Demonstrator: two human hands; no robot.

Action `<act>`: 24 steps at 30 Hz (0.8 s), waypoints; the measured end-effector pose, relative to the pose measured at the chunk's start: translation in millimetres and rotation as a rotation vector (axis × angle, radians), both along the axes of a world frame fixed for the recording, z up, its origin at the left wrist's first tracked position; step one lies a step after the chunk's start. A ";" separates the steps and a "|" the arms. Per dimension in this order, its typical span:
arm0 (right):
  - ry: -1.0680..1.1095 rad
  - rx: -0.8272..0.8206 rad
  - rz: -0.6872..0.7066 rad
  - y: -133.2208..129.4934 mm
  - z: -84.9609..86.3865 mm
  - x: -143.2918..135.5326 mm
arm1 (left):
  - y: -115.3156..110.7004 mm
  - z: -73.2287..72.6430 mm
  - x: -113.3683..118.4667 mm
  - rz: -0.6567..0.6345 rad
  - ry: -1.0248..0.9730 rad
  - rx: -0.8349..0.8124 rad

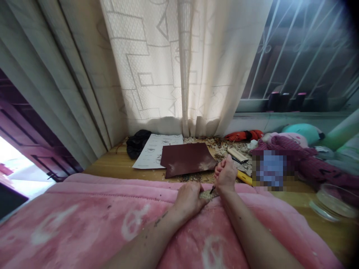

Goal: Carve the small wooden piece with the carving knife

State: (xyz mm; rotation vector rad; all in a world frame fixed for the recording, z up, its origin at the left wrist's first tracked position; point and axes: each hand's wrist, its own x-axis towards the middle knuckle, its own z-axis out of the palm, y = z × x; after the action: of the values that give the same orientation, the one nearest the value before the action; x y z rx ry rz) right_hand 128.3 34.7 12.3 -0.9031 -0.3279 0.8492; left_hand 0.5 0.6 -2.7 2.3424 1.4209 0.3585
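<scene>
My left hand (190,198) is closed around a pale, rough-textured piece (206,194) held low over the pink blanket (106,220). Just right of it, my right hand (226,176) makes a fist around a thin, dark-tipped hand tool (212,189). The tool's tip points down at the pale piece and seems to touch it; most of its handle is hidden in the fist. Beyond both hands lies a dark brown sheet (186,158), partly over a white printed sheet (153,149). A yellow object (245,178) lies right behind my right wrist.
Pale shavings (221,144) litter the wooden surface (105,161). A beige-handled tool (237,154) lies among them. A red bundle (244,135), plush toys (300,132) and a clear bowl (333,203) are at right. A black bag (137,144) sits left, before the curtain (157,74).
</scene>
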 end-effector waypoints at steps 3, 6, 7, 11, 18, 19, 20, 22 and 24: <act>0.047 -0.039 0.010 2.3 -2.0 5.0 | 0.2 0.5 0.5 -0.006 -0.001 -0.010; 0.059 -0.064 0.018 3.7 -3.7 8.4 | 0.7 -0.2 1.1 -0.014 0.003 -0.005; 0.057 -0.067 0.020 4.0 -4.3 9.1 | 0.9 -0.5 1.3 -0.016 0.006 -0.004; 0.070 -0.033 0.096 5.2 -7.4 12.0 | 1.3 -0.7 1.9 -0.005 0.020 -0.022; 0.198 0.063 0.343 11.3 -13.5 19.3 | 0.3 1.7 1.3 -0.018 0.018 -0.002; 0.212 0.066 0.372 12.3 -14.1 20.0 | 0.2 1.9 1.1 -0.019 0.014 -0.003; 0.221 0.070 0.398 13.2 -14.6 20.4 | 0.0 2.3 0.9 -0.017 0.010 -0.006; 0.231 0.078 0.443 14.2 -15.9 19.9 | -0.4 3.4 0.5 -0.010 0.004 -0.020; 0.236 0.048 0.522 14.0 -17.5 18.0 | -1.0 5.1 -0.1 -0.017 -0.012 -0.036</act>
State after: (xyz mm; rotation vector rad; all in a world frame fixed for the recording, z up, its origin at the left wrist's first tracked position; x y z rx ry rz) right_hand 146.3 48.7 -5.2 -0.6689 -0.3827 1.4101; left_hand 0.4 -0.4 2.4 2.3182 1.3898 0.3395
